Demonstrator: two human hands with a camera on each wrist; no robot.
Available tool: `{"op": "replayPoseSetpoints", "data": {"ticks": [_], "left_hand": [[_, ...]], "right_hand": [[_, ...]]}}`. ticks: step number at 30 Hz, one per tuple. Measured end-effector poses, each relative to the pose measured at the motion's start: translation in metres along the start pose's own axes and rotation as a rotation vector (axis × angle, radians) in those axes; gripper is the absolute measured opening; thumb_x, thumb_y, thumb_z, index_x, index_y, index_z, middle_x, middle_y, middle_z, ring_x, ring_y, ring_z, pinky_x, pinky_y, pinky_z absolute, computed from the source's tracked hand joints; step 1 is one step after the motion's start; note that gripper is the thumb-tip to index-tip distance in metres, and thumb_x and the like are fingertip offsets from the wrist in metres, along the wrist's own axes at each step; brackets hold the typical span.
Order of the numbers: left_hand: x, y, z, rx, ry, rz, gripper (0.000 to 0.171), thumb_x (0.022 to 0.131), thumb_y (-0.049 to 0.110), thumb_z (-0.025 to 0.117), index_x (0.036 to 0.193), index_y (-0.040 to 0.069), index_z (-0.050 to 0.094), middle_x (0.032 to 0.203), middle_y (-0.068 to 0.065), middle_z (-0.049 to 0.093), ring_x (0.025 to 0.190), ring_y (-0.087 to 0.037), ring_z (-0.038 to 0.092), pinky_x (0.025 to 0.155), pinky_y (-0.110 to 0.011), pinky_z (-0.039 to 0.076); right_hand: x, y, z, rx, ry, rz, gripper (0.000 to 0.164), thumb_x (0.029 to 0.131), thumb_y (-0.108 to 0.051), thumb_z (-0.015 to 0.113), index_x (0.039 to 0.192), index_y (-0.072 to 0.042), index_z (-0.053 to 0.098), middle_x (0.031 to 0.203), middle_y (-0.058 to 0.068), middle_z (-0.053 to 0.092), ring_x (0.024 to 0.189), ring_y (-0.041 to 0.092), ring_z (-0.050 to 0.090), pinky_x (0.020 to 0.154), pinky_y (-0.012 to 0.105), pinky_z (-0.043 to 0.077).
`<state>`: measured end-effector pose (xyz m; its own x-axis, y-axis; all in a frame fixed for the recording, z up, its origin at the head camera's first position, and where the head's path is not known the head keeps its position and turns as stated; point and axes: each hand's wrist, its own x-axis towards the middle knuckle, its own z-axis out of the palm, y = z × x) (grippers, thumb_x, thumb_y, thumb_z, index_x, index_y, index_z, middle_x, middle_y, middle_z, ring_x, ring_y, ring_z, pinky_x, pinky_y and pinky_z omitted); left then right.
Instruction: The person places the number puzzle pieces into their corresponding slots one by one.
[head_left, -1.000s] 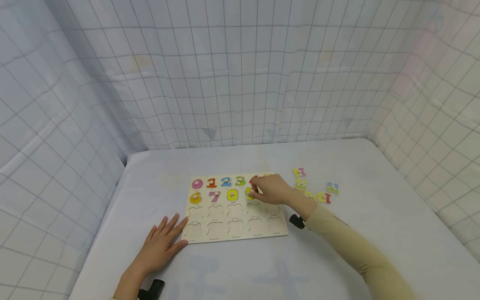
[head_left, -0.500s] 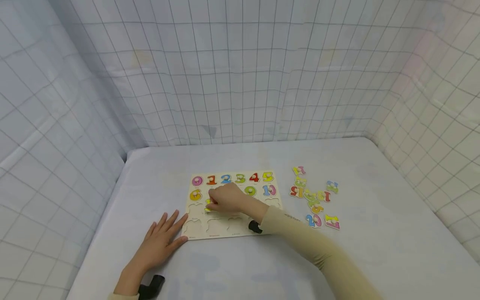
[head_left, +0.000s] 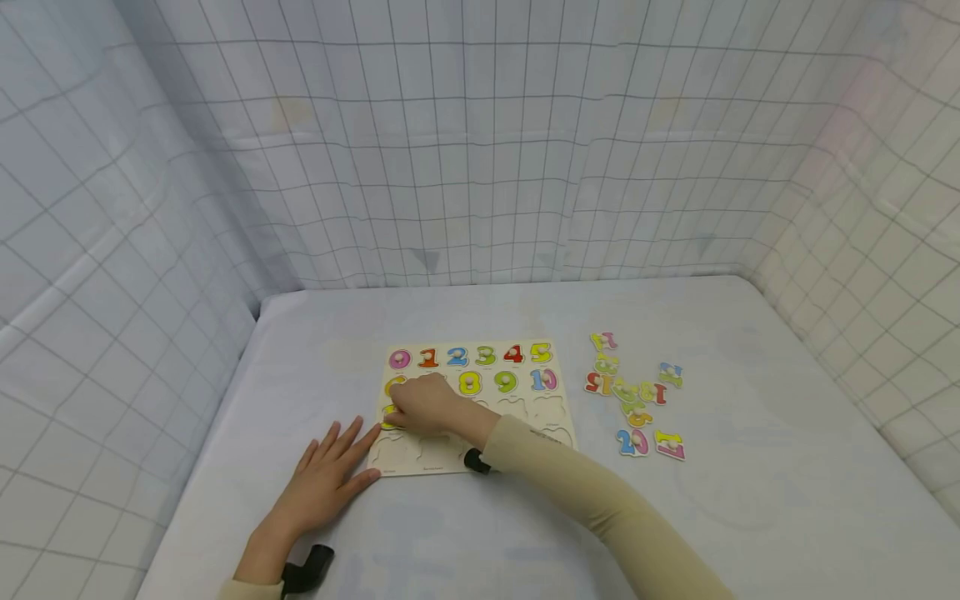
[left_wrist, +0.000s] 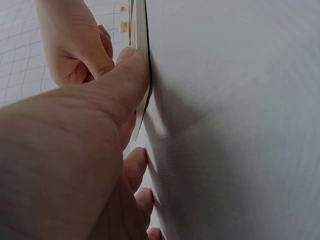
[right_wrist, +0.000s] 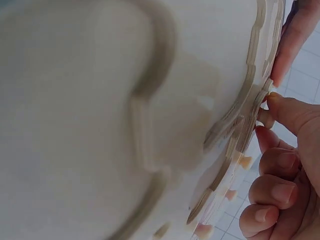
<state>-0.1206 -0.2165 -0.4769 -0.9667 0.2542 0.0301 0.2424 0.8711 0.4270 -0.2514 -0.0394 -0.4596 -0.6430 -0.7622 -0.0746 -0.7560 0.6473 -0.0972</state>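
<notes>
Head view: right hand (head_left: pixel 426 405) narrowly pinches a yellow piece (head_left: pixel 391 422); left hand (head_left: pixel 322 481), splayed, touches the board (head_left: pixel 435 456).

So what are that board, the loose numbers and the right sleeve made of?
The board: probably wood or fibreboard, pale and smooth, with brownish recess edges up close.
The loose numbers: likely printed or painted wood, bright colours inside pale borders; plastic is possible.
The right sleeve: matte, soft-looking cloth, perhaps stretchy, creased at the bend.
</notes>
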Motion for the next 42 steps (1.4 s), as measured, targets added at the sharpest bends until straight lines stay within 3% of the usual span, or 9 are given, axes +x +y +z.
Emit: {"op": "replayPoseSetpoints", "data": {"ticks": [17,25,32,42], "left_hand": [[0.000,0.003,-0.002,0.008,-0.002,-0.007,0.062,0.093,0.050,0.053,0.146,0.018,0.041,0.152,-0.014,0.029,0.138,-0.043,0.015,0.106,-0.064,0.008],[0.001,0.002,0.001,0.000,-0.007,-0.015,0.063,0.093,0.050,0.055,0.145,0.019,0.042,0.152,-0.015,0.029,0.138,-0.043,0.015,0.106,-0.063,0.008],[0.003,-0.001,0.005,0.035,-0.004,-0.026,0.065,0.092,0.055,0.053,0.146,0.020,0.042,0.152,-0.015,0.029,0.138,-0.044,0.015,0.106,-0.063,0.008],[0.004,-0.001,0.007,0.033,-0.011,-0.040,0.068,0.091,0.058,0.051,0.146,0.020,0.041,0.152,-0.015,0.028,0.138,-0.044,0.014,0.106,-0.064,0.007]], "right_hand": [[0.003,-0.005,-0.001,-0.021,-0.040,0.018,0.031,0.094,-0.048,0.053,0.083,-0.020,0.053,0.066,-0.009,0.051,0.058,0.007,0.047,0.052,0.025,0.039],[-0.009,0.005,-0.005,0.063,-0.062,0.010,0.027,0.094,-0.047,0.056,0.085,-0.021,0.053,0.069,-0.010,0.053,0.061,0.008,0.051,0.056,0.024,0.039],[-0.037,0.049,-0.013,0.131,0.002,-0.005,0.023,0.093,-0.045,0.058,0.086,-0.023,0.058,0.068,-0.012,0.054,0.057,0.006,0.045,0.049,0.023,0.035],[-0.113,0.138,-0.029,0.183,0.126,0.183,0.019,0.094,-0.036,0.060,0.086,-0.019,0.062,0.060,-0.010,0.053,0.053,0.009,0.045,0.047,0.024,0.033]]}}
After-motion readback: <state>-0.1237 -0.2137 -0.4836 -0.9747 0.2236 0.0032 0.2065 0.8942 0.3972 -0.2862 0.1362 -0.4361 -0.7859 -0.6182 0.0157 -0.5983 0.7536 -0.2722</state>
